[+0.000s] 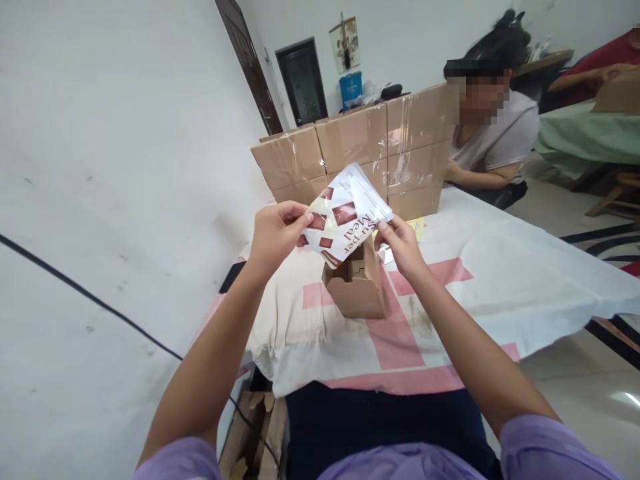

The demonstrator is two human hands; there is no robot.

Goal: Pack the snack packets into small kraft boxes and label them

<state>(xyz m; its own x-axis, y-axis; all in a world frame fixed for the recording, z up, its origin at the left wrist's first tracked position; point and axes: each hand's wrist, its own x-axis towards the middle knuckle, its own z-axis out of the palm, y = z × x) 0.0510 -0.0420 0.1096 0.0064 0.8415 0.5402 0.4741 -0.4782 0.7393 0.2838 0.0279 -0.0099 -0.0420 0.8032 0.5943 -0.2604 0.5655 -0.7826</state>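
Between both hands I hold a white printed food pouch (345, 217) with dark red squares and the words "Su-per Meal". My left hand (280, 233) pinches its left end between thumb and fingers. The right-hand end is gripped by my right hand (400, 245). Below the pouch, a small brown cardboard box (357, 297) stands open on the table, its top partly hidden by the pouch. Whether anything lies inside the box I cannot tell.
A cloth with pink shapes covers the table (475, 233). Stacked cartons (417, 157) wrapped in clear film stand at its back. A person (500, 133) sits beyond them at right. White wall (100, 167) and a black cable are on the left; cardboard (250, 427) lies below.
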